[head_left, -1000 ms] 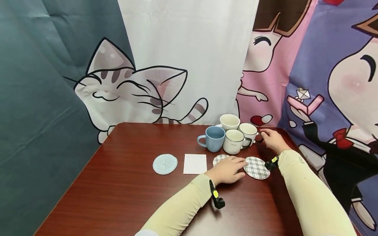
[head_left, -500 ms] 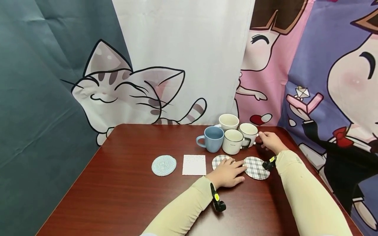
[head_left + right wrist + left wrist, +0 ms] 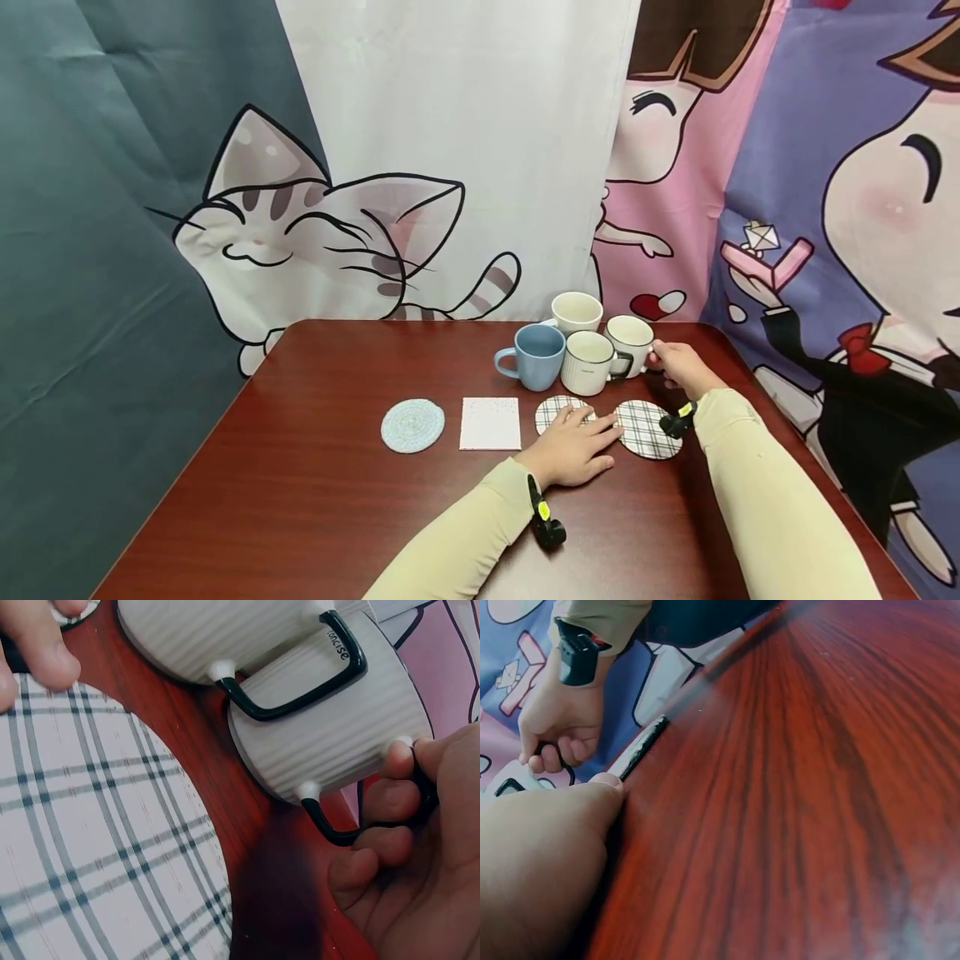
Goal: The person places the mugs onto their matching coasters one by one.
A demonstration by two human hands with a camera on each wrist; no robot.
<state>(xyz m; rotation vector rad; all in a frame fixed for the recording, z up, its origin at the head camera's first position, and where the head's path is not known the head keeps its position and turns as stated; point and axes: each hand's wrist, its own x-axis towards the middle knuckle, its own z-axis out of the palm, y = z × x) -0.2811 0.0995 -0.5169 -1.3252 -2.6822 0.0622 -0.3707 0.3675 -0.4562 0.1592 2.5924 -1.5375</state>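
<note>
My right hand (image 3: 681, 367) grips the black handle of a ribbed white mug (image 3: 330, 712) at the back right of the table; in the right wrist view its fingers curl through the handle. A second ribbed white mug (image 3: 587, 363) with a black handle stands just left of it. My left hand (image 3: 567, 446) lies with fingers spread over a round plaid coaster (image 3: 553, 408), hiding part of it. Its fingertips reach the edge of a second plaid coaster (image 3: 647, 431) to the right.
A blue mug (image 3: 538, 358) and a plain white mug (image 3: 576, 313) stand close against the ribbed mugs. A square white coaster (image 3: 490, 423) and a round pale-blue coaster (image 3: 412, 426) lie to the left on the wooden table (image 3: 300, 500). A cartoon-printed curtain (image 3: 480, 100) hangs behind.
My right hand has moved slightly left and closed its fingers on the mug's handle. The left hand stays on the plaid coaster, its fingers a little more spread.
</note>
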